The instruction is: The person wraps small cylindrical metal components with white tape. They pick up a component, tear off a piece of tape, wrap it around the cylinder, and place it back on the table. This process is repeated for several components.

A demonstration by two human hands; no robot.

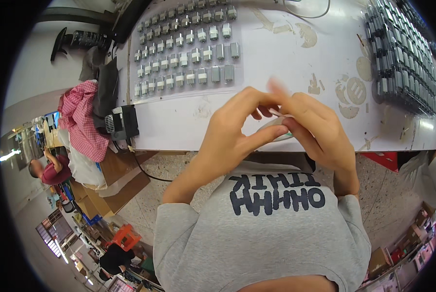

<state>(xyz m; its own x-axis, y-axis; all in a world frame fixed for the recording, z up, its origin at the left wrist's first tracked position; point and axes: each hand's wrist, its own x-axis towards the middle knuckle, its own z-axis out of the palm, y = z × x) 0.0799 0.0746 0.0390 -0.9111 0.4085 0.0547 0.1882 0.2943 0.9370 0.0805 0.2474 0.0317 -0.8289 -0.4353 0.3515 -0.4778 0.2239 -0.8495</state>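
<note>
Both my hands meet over the near edge of the white table, their fingertips close together. My left hand (235, 126) is curled, its thumb reaching toward the right hand's fingers. Fingers of my right hand (317, 121) are bent inward, and one raised fingertip is smeared by motion. Between them a thin pale strip (275, 112) shows, partly hidden by the fingers. Just beneath the hands lies a rounded, whitish thing (285, 137) with a bit of green, mostly covered. Beyond the left hand, small grey motors (196, 55), many with white bands, stand in rows on a clear plastic tray (237, 68).
Stacked trays of grey motors (405, 63) rise at the table's right. A black box-shaped device (125, 121) sits at the left edge, beside a red checked cloth (81, 117). Peeled tape marks (352, 90) spot the tabletop. Another person (55, 168) is at far left.
</note>
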